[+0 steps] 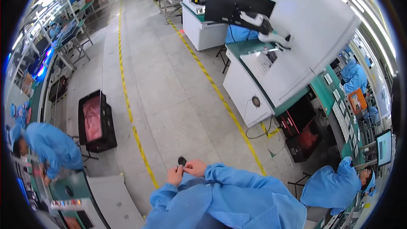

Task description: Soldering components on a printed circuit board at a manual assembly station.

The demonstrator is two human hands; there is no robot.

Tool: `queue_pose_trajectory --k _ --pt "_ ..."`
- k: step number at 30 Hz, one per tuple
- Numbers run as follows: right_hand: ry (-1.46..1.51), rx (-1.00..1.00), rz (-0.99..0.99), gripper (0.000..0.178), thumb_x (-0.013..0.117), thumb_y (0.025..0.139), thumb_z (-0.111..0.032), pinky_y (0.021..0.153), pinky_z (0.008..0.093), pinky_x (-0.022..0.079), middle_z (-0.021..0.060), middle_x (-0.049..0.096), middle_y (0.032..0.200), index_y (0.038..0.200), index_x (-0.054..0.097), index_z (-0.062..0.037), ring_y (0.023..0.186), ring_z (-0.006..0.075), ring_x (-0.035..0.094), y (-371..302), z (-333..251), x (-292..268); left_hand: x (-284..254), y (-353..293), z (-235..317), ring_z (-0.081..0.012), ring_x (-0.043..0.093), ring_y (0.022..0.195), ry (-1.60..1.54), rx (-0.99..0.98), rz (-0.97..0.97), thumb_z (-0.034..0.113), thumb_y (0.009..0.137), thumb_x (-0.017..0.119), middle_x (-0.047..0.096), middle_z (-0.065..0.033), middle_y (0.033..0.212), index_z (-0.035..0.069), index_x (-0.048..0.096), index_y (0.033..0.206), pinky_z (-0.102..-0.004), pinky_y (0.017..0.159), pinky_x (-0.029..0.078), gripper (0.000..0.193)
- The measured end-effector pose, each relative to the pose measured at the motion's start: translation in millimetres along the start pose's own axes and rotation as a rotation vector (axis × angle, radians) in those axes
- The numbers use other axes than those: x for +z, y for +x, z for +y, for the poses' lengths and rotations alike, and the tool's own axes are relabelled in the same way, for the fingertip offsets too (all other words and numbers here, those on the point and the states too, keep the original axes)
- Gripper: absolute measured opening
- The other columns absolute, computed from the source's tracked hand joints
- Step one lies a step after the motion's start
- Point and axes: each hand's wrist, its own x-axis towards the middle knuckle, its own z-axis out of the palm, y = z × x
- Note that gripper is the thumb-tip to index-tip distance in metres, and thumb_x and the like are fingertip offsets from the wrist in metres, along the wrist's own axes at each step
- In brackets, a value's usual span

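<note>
My left hand (174,176) and my right hand (195,168) meet in front of my body, at the hem of my blue smock (229,195). Fingers of both hands are pinched together, and the fingertips touch or nearly touch. Whatever is between them, if anything, is too small to make out. Just beyond the hands shows a dark rounded shape (182,160), which looks like the tip of a shoe on the floor. Blue sleeves cover both my forearms.
Yellow-black striped tape (120,59) borders the grey aisle. On the left stands a black crate (101,121) with pink bags; a person in blue (55,146) works nearby. At right are a white-sided workstation (248,95), a monitor (235,6) and a seated person (328,186).
</note>
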Motion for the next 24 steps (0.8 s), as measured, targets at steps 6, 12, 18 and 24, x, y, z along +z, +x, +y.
queue_pose_trajectory --k 6,12,18,24 --pt "0.392 0.188 -0.015 0.023 0.059 0.086 -0.024 0.059 0.0271 0.045 0.0039 0.062 0.068 0.088 0.065 -0.0015 0.063 0.0104 0.054 188 -30 -128 -110 204 147 -0.0154 0.052 0.052 -0.062 0.145 -0.02 0.031 0.088 0.054 0.056 -0.0087 0.054 -0.001 0.06 0.066 -0.0336 0.049 0.041 0.039" --pt "0.506 0.037 0.235 0.024 0.058 0.086 -0.025 0.059 0.0264 0.044 0.003 0.062 0.068 0.088 0.066 -0.0026 0.063 0.0092 0.054 402 -14 -215 -180 434 211 -0.0127 0.05 0.05 -0.056 0.107 -0.135 0.029 0.088 0.056 0.055 -0.0066 0.053 -0.001 0.059 0.066 -0.0318 0.048 0.04 0.037" --pt "0.241 0.025 -0.136 0.026 0.057 0.081 -0.026 0.057 0.0339 0.047 0.0111 0.066 0.071 0.081 0.067 -0.002 0.06 0.0187 0.058 651 -50 -332 -281 609 297 -0.0114 0.049 0.047 -0.151 0.022 -0.132 0.03 0.091 0.053 0.053 -0.0036 0.052 0.001 0.057 0.064 -0.0284 0.044 0.038 0.04" --pt "0.17 0.021 -0.249 0.024 0.058 0.075 -0.025 0.061 0.0364 0.048 0.0166 0.065 0.07 0.076 0.068 -0.0029 0.065 0.025 0.062 892 -64 -392 -368 817 309 -0.0131 0.048 0.044 -0.367 -0.072 -0.106 0.032 0.094 0.048 0.053 -0.0049 0.053 0.003 0.057 0.068 -0.0251 0.043 0.038 0.041"
